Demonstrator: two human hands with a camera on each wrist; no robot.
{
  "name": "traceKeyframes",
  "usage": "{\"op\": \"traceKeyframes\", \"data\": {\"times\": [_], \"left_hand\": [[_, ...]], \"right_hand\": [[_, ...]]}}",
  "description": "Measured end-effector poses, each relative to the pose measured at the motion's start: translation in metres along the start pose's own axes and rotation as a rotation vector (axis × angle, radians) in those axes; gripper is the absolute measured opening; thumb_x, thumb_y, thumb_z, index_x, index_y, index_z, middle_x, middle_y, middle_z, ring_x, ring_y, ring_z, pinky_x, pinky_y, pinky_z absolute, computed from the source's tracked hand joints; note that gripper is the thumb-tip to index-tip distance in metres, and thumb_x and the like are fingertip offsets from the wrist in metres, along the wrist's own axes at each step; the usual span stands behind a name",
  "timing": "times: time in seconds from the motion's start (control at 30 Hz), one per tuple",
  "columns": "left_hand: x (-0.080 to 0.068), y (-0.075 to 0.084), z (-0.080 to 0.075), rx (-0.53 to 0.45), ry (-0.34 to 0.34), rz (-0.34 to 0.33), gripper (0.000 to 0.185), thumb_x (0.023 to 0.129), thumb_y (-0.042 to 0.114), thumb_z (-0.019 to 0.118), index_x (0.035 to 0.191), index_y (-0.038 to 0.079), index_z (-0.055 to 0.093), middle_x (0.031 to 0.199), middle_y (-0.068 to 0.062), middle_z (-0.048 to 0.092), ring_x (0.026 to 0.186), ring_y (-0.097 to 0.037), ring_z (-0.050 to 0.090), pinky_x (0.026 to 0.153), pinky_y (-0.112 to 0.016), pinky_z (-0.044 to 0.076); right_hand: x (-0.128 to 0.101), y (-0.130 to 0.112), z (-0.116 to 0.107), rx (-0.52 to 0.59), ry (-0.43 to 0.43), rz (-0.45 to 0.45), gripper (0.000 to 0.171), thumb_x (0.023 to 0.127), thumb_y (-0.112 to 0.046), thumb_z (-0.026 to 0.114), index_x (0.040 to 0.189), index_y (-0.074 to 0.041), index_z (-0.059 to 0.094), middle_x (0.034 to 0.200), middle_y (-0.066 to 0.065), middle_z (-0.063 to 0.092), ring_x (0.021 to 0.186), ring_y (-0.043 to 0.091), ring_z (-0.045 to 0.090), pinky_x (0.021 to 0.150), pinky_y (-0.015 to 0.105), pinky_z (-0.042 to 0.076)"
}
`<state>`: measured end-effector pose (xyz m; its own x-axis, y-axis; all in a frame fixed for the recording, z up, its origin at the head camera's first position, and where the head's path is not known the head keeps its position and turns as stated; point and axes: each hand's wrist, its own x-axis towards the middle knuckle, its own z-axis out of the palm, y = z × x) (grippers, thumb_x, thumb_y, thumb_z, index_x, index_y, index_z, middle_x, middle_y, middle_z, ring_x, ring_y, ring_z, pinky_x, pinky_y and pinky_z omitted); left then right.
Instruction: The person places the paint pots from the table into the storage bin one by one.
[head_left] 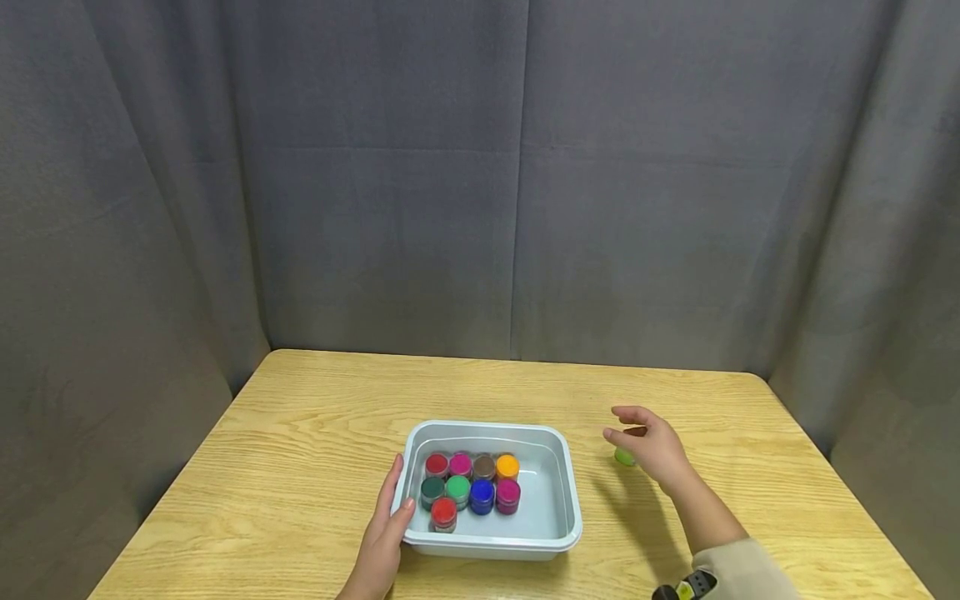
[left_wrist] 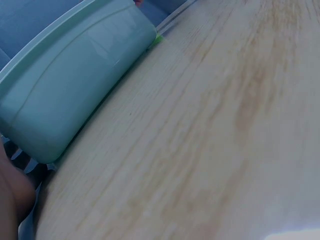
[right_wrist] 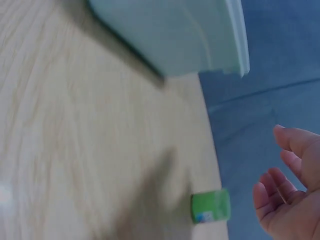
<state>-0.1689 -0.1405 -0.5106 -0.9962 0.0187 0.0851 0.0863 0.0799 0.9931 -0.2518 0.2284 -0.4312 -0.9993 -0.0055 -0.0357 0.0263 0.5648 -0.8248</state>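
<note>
Head view shows a wooden table (head_left: 300, 433) with a grey tub (head_left: 564, 500) of little colourful jars (head_left: 471, 486), left hand (head_left: 382, 533) resting flat against its near-left edge, fingers straight and together. Right hand (head_left: 651, 446) hovers with fingers loosely spread over a green jar (head_left: 623, 457) sitting on the table just right of the tub, not gripping it.

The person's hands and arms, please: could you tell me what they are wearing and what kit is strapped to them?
Both hands are bare: no gloves or rings show on the left hand or the right hand. The right forearm is bare down to a beige sleeve at the frame's lower edge. A small black device with a yellow marking sits beside that sleeve. No left sleeve is visible.
</note>
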Motion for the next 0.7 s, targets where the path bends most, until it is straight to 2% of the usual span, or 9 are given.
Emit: {"op": "traceKeyframes", "data": {"times": [0.07, 0.37, 0.7], "left_hand": [[0.0, 0.0, 0.0, 0.001, 0.0, -0.003, 0.059, 0.105, 0.024, 0.038, 0.158, 0.015, 0.014, 0.166, -0.012, 0.009, 0.152, -0.04, 0.001, 0.119, -0.067, 0.002], [0.0, 0.001, 0.0, 0.0, -0.011, 0.012, 0.059, 0.105, 0.024, 0.038, 0.158, 0.015, 0.014, 0.166, -0.013, 0.009, 0.152, -0.04, 0.001, 0.119, -0.067, 0.002], [-0.001, 0.001, 0.0, -0.008, -0.01, 0.023, 0.059, 0.105, 0.023, 0.039, 0.158, 0.013, 0.014, 0.166, -0.014, 0.009, 0.152, -0.041, 0.001, 0.118, -0.067, 0.003]], "right_hand": [[0.0, 0.005, -0.001, -0.01, 0.004, 0.009, 0.055, 0.095, -0.031, 0.064, 0.139, -0.003, 0.049, 0.144, 0.025, 0.043, 0.124, 0.038, 0.049, 0.088, 0.04, 0.054], [0.004, 0.029, -0.003, -0.042, -0.001, 0.035, 0.058, 0.097, -0.027, 0.061, 0.144, 0.001, 0.042, 0.148, 0.029, 0.036, 0.13, 0.046, 0.039, 0.098, 0.053, 0.049], [0.012, 0.047, 0.001, -0.055, 0.017, 0.057, 0.058, 0.095, -0.022, 0.064, 0.142, 0.003, 0.043, 0.14, 0.03, 0.042, 0.122, 0.043, 0.049, 0.083, 0.036, 0.055]]}}
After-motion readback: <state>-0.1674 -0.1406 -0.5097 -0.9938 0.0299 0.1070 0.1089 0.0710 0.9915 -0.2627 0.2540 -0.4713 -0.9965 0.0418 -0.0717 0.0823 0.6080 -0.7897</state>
